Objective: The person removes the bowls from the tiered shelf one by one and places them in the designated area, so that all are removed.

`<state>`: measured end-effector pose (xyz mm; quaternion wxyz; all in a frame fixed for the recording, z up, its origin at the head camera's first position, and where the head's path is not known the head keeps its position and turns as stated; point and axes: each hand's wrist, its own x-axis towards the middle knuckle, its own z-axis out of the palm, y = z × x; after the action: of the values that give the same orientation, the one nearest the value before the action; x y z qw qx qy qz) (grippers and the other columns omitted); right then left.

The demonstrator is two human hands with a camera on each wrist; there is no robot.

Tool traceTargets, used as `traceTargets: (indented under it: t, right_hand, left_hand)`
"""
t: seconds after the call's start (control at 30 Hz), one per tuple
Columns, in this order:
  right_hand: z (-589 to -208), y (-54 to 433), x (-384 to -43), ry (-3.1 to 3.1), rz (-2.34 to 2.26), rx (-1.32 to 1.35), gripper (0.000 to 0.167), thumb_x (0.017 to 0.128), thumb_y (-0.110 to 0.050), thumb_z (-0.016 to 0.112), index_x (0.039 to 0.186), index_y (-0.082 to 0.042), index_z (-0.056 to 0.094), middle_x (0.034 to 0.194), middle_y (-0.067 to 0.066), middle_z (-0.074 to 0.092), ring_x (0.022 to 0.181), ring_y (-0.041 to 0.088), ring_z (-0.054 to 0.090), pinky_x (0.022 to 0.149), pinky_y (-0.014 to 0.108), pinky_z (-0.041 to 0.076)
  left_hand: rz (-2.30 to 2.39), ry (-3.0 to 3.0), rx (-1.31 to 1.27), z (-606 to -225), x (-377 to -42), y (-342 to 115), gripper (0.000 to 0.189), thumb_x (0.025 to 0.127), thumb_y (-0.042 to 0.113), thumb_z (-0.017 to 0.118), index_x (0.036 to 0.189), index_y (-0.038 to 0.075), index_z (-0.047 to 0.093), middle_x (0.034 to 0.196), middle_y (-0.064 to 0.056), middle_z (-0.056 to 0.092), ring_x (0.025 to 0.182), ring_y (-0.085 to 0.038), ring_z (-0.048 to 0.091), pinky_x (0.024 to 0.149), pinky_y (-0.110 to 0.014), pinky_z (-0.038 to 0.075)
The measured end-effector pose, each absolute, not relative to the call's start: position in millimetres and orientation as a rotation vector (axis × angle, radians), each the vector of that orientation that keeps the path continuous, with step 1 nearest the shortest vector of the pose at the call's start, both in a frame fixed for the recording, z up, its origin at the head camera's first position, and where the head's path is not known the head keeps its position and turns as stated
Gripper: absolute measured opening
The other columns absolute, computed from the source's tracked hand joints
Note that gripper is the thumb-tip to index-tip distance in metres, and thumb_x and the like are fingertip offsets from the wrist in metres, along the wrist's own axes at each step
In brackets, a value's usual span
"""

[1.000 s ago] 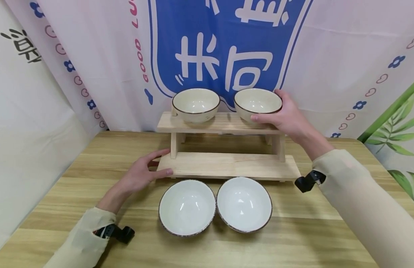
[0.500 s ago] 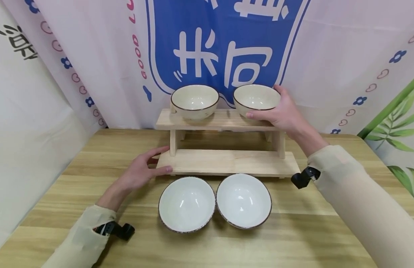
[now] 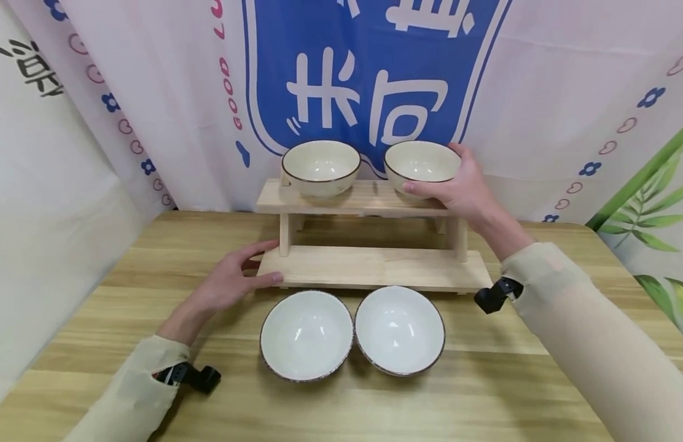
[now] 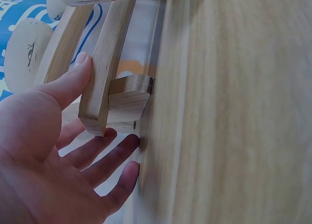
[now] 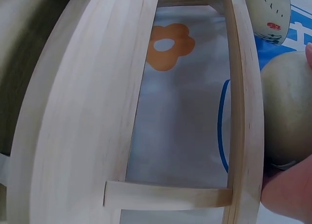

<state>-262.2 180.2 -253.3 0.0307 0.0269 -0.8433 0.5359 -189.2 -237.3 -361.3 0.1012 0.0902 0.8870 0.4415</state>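
Note:
A two-tier wooden stand (image 3: 349, 267) stands on the table, with two cream, brown-rimmed bowls on its upper shelf. My right hand (image 3: 471, 190) holds the right bowl (image 3: 421, 162), thumb across its front and fingers round its far side. That bowl (image 5: 287, 109) sits at the shelf in the right wrist view, where only part of my hand shows. The left bowl (image 3: 321, 169) stands apart from it. My left hand (image 3: 231, 282) grips the left end of the lower shelf. In the left wrist view its thumb lies on the board (image 4: 102, 83), fingers round the end.
Two white, dark-rimmed bowls, a left one (image 3: 307, 336) and a right one (image 3: 400, 331), stand side by side in front of the stand. A printed curtain (image 3: 540, 110) hangs right behind the upper shelf. The wooden table (image 3: 153, 264) extends to both sides.
The view shifts slightly. My right hand and its bowl move marginally left, the thumb sliding a little along the bowl's front. My left hand stays at the stand's end.

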Motion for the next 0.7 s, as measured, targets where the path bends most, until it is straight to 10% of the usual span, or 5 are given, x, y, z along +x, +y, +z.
traceTargets:
  t: [0.57,0.7]
  right_hand:
    - [-256.9,209.0,-227.4,-2.608,1.675,0.172,0.122,0.083,-0.029,0.093,0.171,-0.016,0.01,0.169,0.01,0.033,0.145,0.026,0.043,0.123,0.046,0.04]
    - [-258.6,219.1,-214.0,-2.643,1.612,0.195,0.119,0.084,-0.03,0.092,0.171,-0.022,0.012,0.169,0.005,0.035,0.145,0.023,0.045,0.116,0.028,0.045]
  left_hand:
    - [1.313,2.61,0.255,-363.1,-189.4,-235.7,0.084,0.097,0.043,0.078,0.166,0.021,0.037,0.168,-0.022,0.037,0.144,-0.045,0.05,0.109,-0.053,0.048]
    - [1.304,2.617,0.254,-362.4,-189.8,-236.2,0.084,0.097,0.044,0.078,0.166,0.022,0.037,0.168,-0.022,0.038,0.145,-0.045,0.05,0.11,-0.056,0.048]
